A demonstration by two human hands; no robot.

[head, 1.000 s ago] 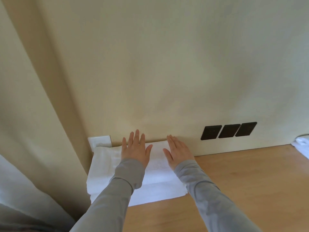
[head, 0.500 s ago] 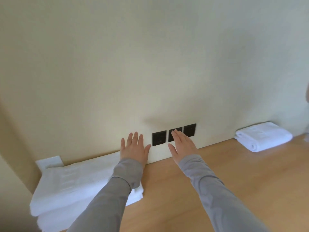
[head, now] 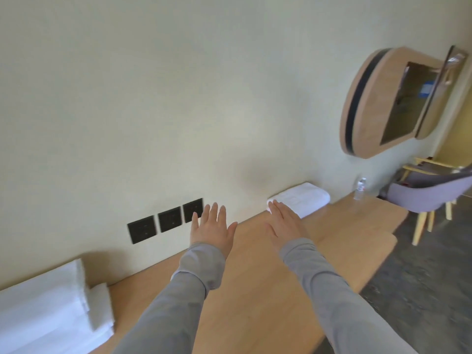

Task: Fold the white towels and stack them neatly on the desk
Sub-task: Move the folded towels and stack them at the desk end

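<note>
Left hand [head: 213, 226] & right hand [head: 286, 223] flat, empty, over table [head: 255, 290]; towel [head: 304, 198] at 1 o'clock prob soft, light: scoop under both ends.

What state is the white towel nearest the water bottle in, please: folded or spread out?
Folded: the towel lies on the desk as a compact, thick block with a rounded, doubled edge.

Stacked towels [head: 46, 307] at left end of desk [head: 252, 277]; folded towel [head: 304, 198] well right, against wall [head: 153, 98]; sockets [head: 167, 221] on wall between.
</note>
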